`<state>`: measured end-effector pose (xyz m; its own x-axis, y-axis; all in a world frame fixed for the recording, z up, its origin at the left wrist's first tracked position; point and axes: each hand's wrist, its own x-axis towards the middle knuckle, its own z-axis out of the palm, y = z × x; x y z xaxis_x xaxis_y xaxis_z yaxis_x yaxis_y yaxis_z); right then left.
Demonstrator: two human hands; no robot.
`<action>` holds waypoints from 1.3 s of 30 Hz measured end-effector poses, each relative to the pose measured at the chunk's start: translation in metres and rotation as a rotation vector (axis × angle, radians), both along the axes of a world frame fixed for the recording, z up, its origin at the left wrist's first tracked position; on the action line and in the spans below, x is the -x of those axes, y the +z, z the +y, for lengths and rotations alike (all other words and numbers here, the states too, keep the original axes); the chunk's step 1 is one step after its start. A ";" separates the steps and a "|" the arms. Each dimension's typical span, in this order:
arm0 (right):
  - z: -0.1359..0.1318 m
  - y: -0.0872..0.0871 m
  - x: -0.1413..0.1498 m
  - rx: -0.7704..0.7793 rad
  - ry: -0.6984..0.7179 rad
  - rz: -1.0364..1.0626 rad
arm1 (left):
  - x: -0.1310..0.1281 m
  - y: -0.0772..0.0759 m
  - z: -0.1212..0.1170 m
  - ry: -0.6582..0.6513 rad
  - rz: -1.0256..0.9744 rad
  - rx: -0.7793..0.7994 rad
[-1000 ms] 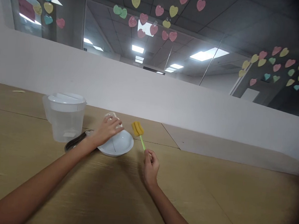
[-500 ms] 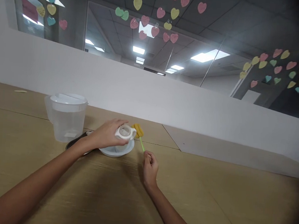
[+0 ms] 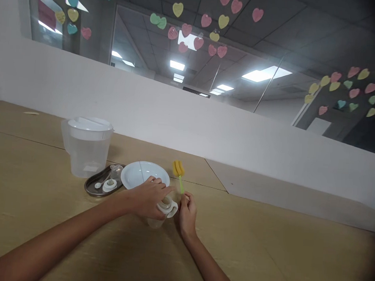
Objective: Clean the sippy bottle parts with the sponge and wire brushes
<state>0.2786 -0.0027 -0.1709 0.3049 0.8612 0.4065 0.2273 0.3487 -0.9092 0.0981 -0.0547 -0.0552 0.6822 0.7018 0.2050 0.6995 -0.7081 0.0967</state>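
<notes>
My left hand (image 3: 149, 197) is wrapped round a clear baby bottle (image 3: 156, 222) with a white handled collar. It holds the bottle tilted over the table, in front of the white dish (image 3: 131, 173), with the open mouth and handle turned to the right. Between the fingers and thumb of my right hand (image 3: 188, 217) is the green stick of a sponge brush (image 3: 178, 169), its yellow sponge head pointing up and away. The bottle's handle is close to my right hand; I cannot tell whether they touch.
A lidded clear pitcher (image 3: 89, 155) with liquid stands at the left. Beside it, a dark metal tray (image 3: 88, 188) holds a small white spoon (image 3: 98, 185), a white ring (image 3: 109, 185) and a clear cap (image 3: 116, 171). Behind the table (image 3: 247, 246) runs a low white wall (image 3: 163, 118).
My left hand has brought the bottle from above the dish towards me and to the right, near my right hand. The dish and tray are now uncovered. My right hand keeps holding the brush.
</notes>
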 end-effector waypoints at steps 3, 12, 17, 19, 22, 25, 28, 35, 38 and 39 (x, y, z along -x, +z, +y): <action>0.001 -0.003 0.000 0.040 0.023 -0.036 | 0.003 -0.005 0.006 0.012 0.020 0.033; 0.006 -0.009 -0.001 0.120 0.081 -0.179 | 0.016 0.003 0.016 0.038 0.029 0.218; 0.007 -0.009 -0.001 0.144 0.068 -0.273 | 0.034 0.003 0.040 0.239 -0.089 0.126; 0.006 -0.007 0.000 0.149 0.085 -0.318 | 0.043 -0.006 0.055 0.373 -0.053 0.057; 0.003 -0.004 0.001 0.159 0.117 -0.381 | 0.055 -0.024 0.073 0.448 -0.019 0.063; 0.001 -0.001 0.001 0.164 0.132 -0.435 | 0.060 -0.037 0.084 0.447 -0.006 0.102; -0.002 0.002 0.001 0.171 0.145 -0.488 | 0.060 -0.043 0.088 0.426 -0.006 0.143; -0.005 0.003 0.001 0.182 0.166 -0.589 | 0.060 -0.037 0.086 0.427 -0.074 0.122; -0.005 0.003 0.002 0.169 0.156 -0.603 | 0.058 -0.029 0.083 0.438 -0.132 0.058; -0.005 0.002 0.002 0.164 0.157 -0.604 | 0.057 -0.026 0.081 0.440 -0.148 0.034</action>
